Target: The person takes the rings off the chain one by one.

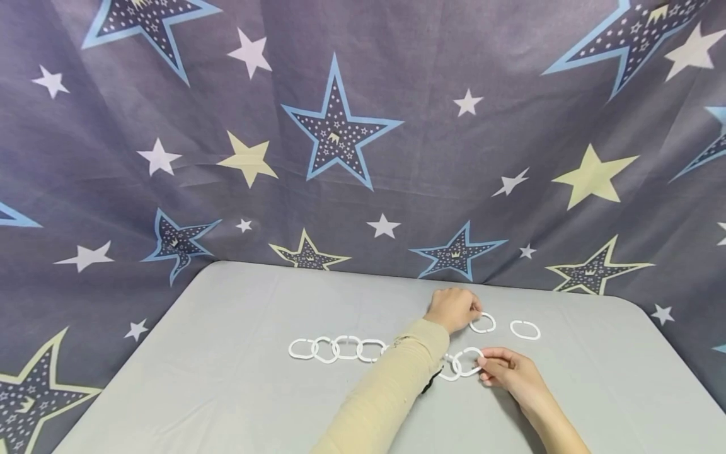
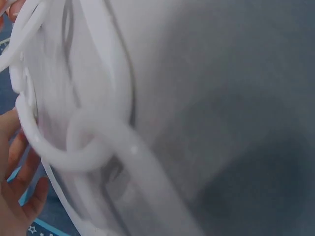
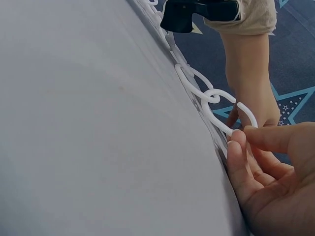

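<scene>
A chain of white plastic links (image 1: 347, 347) lies across the grey table, its middle hidden beneath my left forearm. My right hand (image 1: 513, 372) pinches the chain's end link (image 1: 455, 364) between thumb and fingers. That end link (image 3: 211, 117) shows a small gap in its ring in the right wrist view, near my right hand (image 3: 273, 182). Farther back, the fingers of my left hand (image 1: 452, 309) pinch the edge of a loose white link (image 1: 492, 323). Large, blurred white links (image 2: 118, 69) fill the left part of the left wrist view.
Another loose white link (image 1: 525, 330) lies to the right of the one at my left hand. A dark curtain (image 1: 397, 164) with stars hangs behind the far edge of the table (image 1: 227, 302). A dark device (image 3: 197, 12) is strapped at my left sleeve.
</scene>
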Demonstrator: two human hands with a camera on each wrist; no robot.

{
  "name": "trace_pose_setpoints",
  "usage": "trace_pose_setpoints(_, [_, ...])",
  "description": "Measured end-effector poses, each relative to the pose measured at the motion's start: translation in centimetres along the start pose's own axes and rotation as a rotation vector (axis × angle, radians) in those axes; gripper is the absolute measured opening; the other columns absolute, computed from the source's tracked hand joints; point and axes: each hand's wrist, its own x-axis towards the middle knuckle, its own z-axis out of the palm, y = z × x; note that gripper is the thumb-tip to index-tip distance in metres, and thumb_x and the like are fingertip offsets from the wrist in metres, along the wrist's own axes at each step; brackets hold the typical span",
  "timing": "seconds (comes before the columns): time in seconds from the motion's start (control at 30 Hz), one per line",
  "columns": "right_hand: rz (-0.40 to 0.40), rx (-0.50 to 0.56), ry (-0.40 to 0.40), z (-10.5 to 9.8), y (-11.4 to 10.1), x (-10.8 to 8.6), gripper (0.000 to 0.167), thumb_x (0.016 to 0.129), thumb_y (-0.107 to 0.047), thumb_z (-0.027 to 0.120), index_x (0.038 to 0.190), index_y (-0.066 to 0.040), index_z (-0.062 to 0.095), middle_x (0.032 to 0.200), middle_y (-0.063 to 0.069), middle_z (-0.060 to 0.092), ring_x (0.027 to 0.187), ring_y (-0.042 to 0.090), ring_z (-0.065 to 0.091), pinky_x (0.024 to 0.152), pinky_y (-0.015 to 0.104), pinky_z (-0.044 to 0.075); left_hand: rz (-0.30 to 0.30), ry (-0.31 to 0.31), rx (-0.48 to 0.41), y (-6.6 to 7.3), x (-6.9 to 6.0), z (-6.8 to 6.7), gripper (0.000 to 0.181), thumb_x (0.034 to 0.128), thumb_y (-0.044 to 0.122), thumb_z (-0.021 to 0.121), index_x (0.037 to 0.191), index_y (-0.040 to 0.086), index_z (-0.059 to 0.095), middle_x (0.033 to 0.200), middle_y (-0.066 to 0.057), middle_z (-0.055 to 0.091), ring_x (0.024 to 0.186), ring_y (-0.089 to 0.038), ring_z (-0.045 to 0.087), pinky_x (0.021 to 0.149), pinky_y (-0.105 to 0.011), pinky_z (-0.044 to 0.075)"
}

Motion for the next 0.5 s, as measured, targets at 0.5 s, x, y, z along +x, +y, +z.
trace_pose_setpoints(0.5, [0.0,0.001,0.014,0.1,0.1,-0.1,0.027,0.092,0.002,0.062,0.112,0.018,0.055,0.079,0.006,0.067,0.067,0.011,0.063,0.064,0.024,0.055,0.121,-0.053,-0.145,-3.6,-1.6,-2.7,0.012,0.0925,0.035,0.07,0.102,0.035,0.077,0.099,0.026,0.07,0.081,0.006,0.057,0.071,-0.019,0.043])
